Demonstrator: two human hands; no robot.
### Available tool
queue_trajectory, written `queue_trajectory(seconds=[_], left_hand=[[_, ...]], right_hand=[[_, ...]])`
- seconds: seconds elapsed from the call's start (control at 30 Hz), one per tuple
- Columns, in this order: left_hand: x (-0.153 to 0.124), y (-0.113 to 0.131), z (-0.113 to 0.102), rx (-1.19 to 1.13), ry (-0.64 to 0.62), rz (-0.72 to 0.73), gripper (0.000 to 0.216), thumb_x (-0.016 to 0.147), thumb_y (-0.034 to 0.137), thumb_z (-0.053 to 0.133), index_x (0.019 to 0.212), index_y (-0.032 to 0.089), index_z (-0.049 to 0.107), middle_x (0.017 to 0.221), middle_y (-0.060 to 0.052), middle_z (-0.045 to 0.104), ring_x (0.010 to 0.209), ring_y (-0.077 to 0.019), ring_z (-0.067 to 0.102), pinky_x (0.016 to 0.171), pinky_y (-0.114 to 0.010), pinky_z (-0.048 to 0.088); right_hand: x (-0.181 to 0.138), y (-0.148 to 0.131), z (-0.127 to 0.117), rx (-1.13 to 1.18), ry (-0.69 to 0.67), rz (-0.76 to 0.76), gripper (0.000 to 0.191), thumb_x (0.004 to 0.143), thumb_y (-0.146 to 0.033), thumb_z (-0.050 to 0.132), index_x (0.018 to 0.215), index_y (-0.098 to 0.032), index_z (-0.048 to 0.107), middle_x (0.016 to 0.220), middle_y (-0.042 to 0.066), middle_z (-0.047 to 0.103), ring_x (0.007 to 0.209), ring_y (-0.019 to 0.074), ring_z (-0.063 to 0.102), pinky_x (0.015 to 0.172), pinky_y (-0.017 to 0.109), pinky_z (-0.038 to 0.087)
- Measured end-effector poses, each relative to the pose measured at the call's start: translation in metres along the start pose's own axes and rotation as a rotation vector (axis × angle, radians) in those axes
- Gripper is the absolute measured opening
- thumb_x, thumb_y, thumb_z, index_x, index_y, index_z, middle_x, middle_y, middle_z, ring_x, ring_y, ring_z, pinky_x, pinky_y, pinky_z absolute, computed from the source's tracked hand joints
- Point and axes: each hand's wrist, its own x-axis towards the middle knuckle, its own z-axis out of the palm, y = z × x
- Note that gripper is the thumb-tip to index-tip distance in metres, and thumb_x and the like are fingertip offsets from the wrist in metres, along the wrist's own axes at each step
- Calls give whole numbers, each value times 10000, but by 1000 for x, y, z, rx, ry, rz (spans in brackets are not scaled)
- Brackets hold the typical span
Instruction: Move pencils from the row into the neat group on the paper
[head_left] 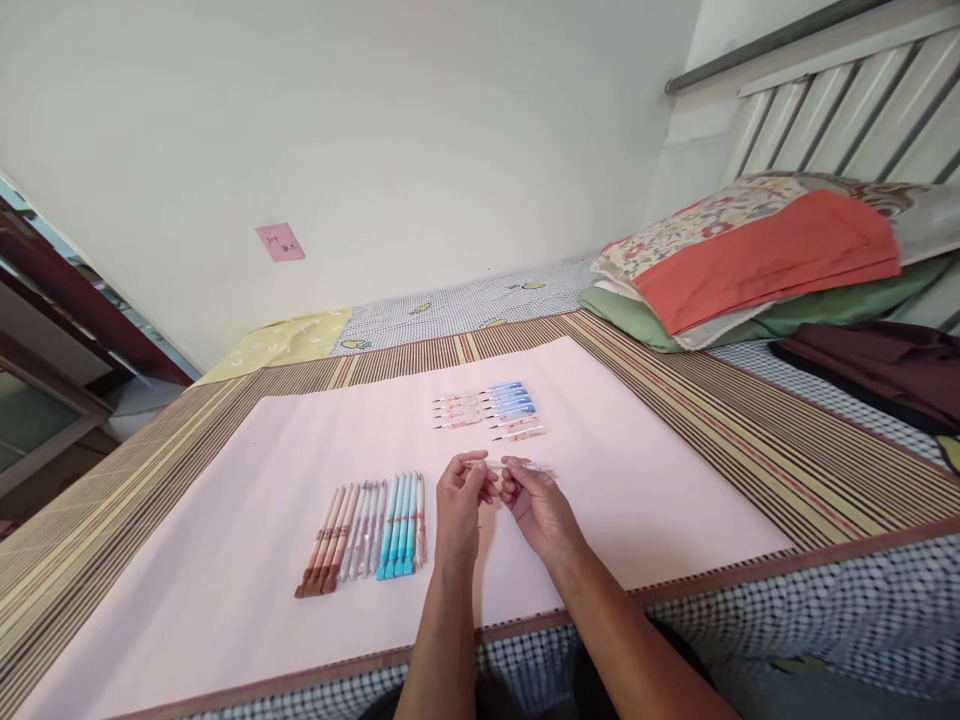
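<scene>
Between my hands is a thin, whitish, partly clear pen (536,467), held level above the pink sheet (600,500). My left hand (463,490) pinches its left end, and my right hand (534,495) grips it near the middle, with the right end sticking out past the fingers. Whether it is a whole pen or a part of one I cannot tell. Just beyond my hands lie two columns of slim pens with dark tips, some blue (514,400) and some clear with pink patterns (459,412). One more patterned pen (519,433) lies closest to my right hand.
Left of my hands is a row of pens: brown-and-peach (328,540), grey-white (365,530), turquoise (397,525) and cream (420,520). A striped mat (675,400) lies under the sheet. Folded bedding (772,260) sits at the right, by a white slatted headboard (862,110).
</scene>
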Motion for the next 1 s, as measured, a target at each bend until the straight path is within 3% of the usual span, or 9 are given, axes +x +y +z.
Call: queue_trajectory(seconds=[0.2,0.4,0.57,0.67,0.77,1.0], left_hand=[[2,-6,-2,71,144,17,451,722,548,802,634,168,575,568,-9,623,459,-84,476,466,-216,331],[1,-6,-3,110,203,7,462,763,598,753,670,168,612,506,26,543,440,-94,466,452,-219,310],[-1,3,-1,-32,-14,-17,410,726,456,818,982,157,701,664,6,643,556,-100,544,550,-218,403],[0,2,-3,-59,13,-1,335,709,428,833,798,152,663,639,-2,641,539,-89,520,531,-210,388],[3,-1,-5,-67,107,8,411,694,461,845,648,171,558,598,-4,631,493,-78,490,487,-203,349],[6,-3,-11,-196,155,-54,421,633,443,891,694,153,592,649,-4,661,506,-59,524,496,-176,375]], right_hand=[[-2,2,2,-23,-6,9,377,553,-341,964,795,-156,741,647,-31,606,572,74,490,531,227,416],[-3,3,2,-36,-15,-3,350,580,-328,952,803,-158,743,651,-25,616,576,81,502,530,233,419],[0,1,-1,19,5,6,312,592,-296,943,767,-154,727,651,-25,615,556,73,492,509,225,410],[0,0,-2,17,13,10,325,582,-290,948,783,-156,730,647,-28,609,561,74,494,516,221,421],[-1,0,-2,12,34,18,355,569,-292,957,804,-161,726,653,-29,612,570,75,503,521,217,431],[-2,-1,-2,33,50,-13,348,601,-277,942,715,-190,625,643,-44,602,553,72,503,512,216,415]])
